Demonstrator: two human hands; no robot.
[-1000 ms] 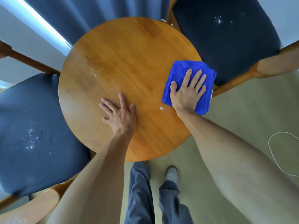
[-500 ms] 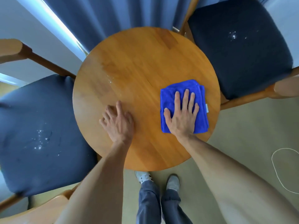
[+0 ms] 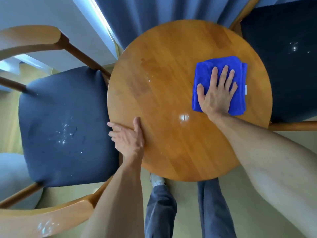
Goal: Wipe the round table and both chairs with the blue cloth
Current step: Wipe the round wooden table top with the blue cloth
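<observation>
Blue cloth point(image 3: 221, 66) pressed near the round table's point(image 3: 171, 74) right edge.
Right hand point(image 3: 217, 93) lies flat on it, fingers straight; left hand point(image 3: 127, 136) rests open at the table's left edge.

Folded blue cloth point(image 3: 221, 69) flat on round table point(image 3: 171, 83).

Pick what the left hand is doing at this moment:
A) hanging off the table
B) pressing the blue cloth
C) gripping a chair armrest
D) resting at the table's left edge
D: the left hand lies at the round table's left rim, fingers reaching over the edge, while the right hand presses the blue cloth.
</observation>
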